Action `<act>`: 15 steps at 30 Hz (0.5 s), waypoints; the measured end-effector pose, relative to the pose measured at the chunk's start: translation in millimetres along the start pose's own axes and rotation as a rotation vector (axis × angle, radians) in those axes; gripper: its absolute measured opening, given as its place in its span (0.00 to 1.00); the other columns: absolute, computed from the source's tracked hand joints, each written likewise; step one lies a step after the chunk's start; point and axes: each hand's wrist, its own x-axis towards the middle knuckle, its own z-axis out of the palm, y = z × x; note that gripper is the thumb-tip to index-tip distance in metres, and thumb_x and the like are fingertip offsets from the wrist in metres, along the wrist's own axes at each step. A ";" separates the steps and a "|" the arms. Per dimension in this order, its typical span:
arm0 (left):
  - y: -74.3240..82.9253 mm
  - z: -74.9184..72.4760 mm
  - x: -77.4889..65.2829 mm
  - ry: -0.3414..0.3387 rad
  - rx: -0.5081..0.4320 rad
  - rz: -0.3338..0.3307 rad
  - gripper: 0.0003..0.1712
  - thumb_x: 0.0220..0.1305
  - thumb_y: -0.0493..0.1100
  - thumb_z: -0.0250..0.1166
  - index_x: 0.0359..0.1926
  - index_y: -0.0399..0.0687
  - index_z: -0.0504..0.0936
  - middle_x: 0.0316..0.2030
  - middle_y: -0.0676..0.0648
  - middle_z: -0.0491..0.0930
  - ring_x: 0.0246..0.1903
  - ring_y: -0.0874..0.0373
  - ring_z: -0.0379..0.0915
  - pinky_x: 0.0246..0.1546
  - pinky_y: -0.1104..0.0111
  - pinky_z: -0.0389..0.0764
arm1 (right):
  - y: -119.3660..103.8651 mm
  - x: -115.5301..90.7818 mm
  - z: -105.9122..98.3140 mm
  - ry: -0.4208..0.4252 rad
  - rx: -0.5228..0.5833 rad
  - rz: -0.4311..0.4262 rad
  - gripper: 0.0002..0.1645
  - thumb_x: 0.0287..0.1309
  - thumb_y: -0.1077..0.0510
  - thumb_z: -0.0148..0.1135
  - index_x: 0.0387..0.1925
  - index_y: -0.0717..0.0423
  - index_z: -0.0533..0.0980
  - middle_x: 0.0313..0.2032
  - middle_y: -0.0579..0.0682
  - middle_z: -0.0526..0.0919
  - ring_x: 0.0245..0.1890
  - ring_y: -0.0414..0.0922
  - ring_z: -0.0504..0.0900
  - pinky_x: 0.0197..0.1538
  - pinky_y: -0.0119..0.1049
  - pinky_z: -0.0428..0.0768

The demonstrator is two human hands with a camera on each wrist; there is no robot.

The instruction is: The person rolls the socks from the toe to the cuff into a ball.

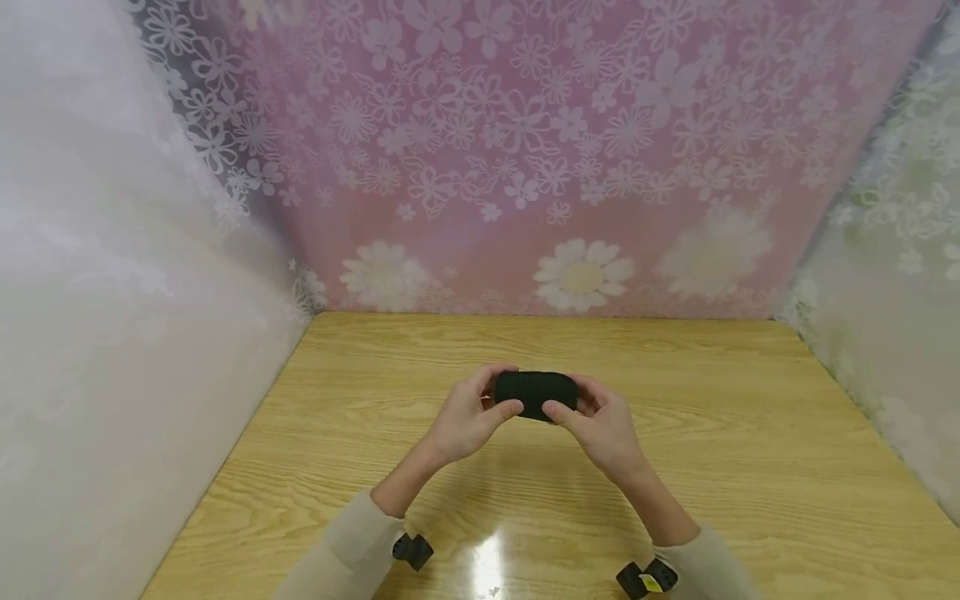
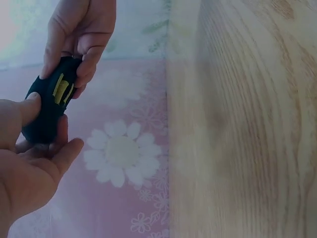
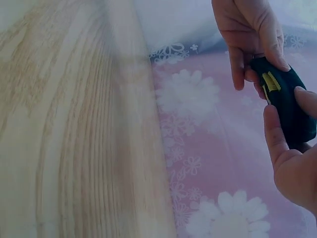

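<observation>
A small dark, rounded, oblong object (image 1: 536, 390) is held level between both hands above the table. My left hand (image 1: 467, 418) grips its left end, thumb on the near face and fingers round the back. On the other end my right hand (image 1: 606, 423) has the same kind of hold, and the two thumb tips lie close together. In the left wrist view the dark object (image 2: 45, 111) shows a yellow marking (image 2: 61, 91) on the side away from me. The right wrist view shows that yellow marking (image 3: 271, 82) too. The object's exact kind cannot be told.
A wood-grain table (image 1: 360, 367) lies under the hands. Behind it stands a pink wall covering (image 1: 480, 167) with white flowers; pale coverings (image 1: 112, 292) rise at the left and right sides. Each sleeve carries a small black wrist device (image 1: 412, 551).
</observation>
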 end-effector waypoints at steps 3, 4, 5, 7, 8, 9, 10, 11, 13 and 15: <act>-2.1 -0.6 0.2 -0.021 0.070 0.008 0.29 0.69 0.41 0.65 0.67 0.40 0.69 0.51 0.42 0.79 0.48 0.53 0.78 0.51 0.62 0.80 | 1.9 -0.6 -4.2 -0.007 -0.061 -0.013 0.30 0.61 0.61 0.69 0.62 0.66 0.71 0.53 0.66 0.78 0.45 0.39 0.83 0.43 0.33 0.84; -2.8 -0.9 0.2 -0.027 0.095 0.016 0.29 0.68 0.41 0.65 0.67 0.40 0.69 0.52 0.43 0.79 0.49 0.54 0.78 0.53 0.60 0.79 | 2.3 -0.9 -6.0 -0.013 -0.087 -0.025 0.30 0.60 0.61 0.69 0.62 0.65 0.71 0.53 0.64 0.78 0.45 0.39 0.83 0.42 0.32 0.84; -3.7 -1.2 0.2 -0.033 0.122 0.030 0.29 0.68 0.41 0.66 0.66 0.40 0.70 0.52 0.44 0.79 0.50 0.54 0.77 0.55 0.59 0.78 | 2.5 -1.4 -7.8 -0.017 -0.117 -0.038 0.30 0.59 0.61 0.70 0.62 0.63 0.72 0.53 0.63 0.78 0.45 0.40 0.83 0.41 0.32 0.84; -5.5 -1.6 0.6 -0.042 0.173 0.054 0.28 0.67 0.41 0.67 0.65 0.42 0.71 0.50 0.45 0.79 0.48 0.55 0.77 0.54 0.56 0.78 | 2.9 -2.1 -11.5 -0.025 -0.183 -0.073 0.30 0.58 0.61 0.71 0.62 0.60 0.73 0.53 0.60 0.79 0.45 0.42 0.82 0.39 0.33 0.84; -6.1 -1.7 1.0 -0.046 0.195 0.059 0.28 0.66 0.41 0.67 0.65 0.43 0.71 0.49 0.46 0.80 0.47 0.55 0.77 0.52 0.56 0.79 | 2.8 -2.5 -12.9 -0.030 -0.211 -0.090 0.30 0.58 0.61 0.71 0.62 0.58 0.73 0.53 0.60 0.79 0.44 0.44 0.82 0.37 0.33 0.83; -6.5 -1.9 1.4 -0.052 0.214 0.063 0.27 0.66 0.41 0.67 0.64 0.44 0.72 0.47 0.47 0.80 0.45 0.56 0.77 0.49 0.58 0.80 | 2.7 -2.9 -14.1 -0.037 -0.229 -0.104 0.30 0.58 0.61 0.71 0.62 0.58 0.73 0.54 0.59 0.78 0.43 0.47 0.82 0.36 0.34 0.83; -6.7 -1.9 1.7 -0.060 0.228 0.064 0.27 0.66 0.41 0.67 0.64 0.45 0.72 0.46 0.47 0.80 0.43 0.56 0.77 0.45 0.59 0.82 | 2.6 -3.3 -15.1 -0.041 -0.250 -0.117 0.31 0.58 0.61 0.71 0.62 0.57 0.73 0.54 0.59 0.78 0.42 0.48 0.82 0.35 0.34 0.83; -6.8 -1.9 2.1 -0.067 0.240 0.058 0.27 0.67 0.42 0.67 0.64 0.46 0.72 0.45 0.47 0.81 0.41 0.56 0.77 0.41 0.62 0.82 | 2.4 -3.6 -15.7 -0.045 -0.264 -0.125 0.31 0.58 0.61 0.71 0.63 0.57 0.73 0.54 0.59 0.78 0.40 0.50 0.83 0.33 0.35 0.83; -6.6 -1.6 2.6 -0.082 0.257 0.025 0.26 0.67 0.43 0.66 0.65 0.49 0.72 0.44 0.46 0.81 0.36 0.55 0.77 0.33 0.68 0.81 | 2.3 -4.3 -16.4 -0.047 -0.283 -0.121 0.31 0.59 0.60 0.71 0.63 0.56 0.72 0.54 0.60 0.77 0.34 0.52 0.83 0.29 0.36 0.82; -6.1 -1.0 2.7 -0.099 0.248 -0.013 0.27 0.68 0.42 0.66 0.66 0.49 0.71 0.44 0.44 0.81 0.33 0.53 0.79 0.28 0.71 0.81 | 2.6 -4.8 -16.1 -0.049 -0.278 -0.101 0.32 0.58 0.60 0.71 0.63 0.56 0.72 0.54 0.61 0.77 0.29 0.51 0.83 0.28 0.37 0.83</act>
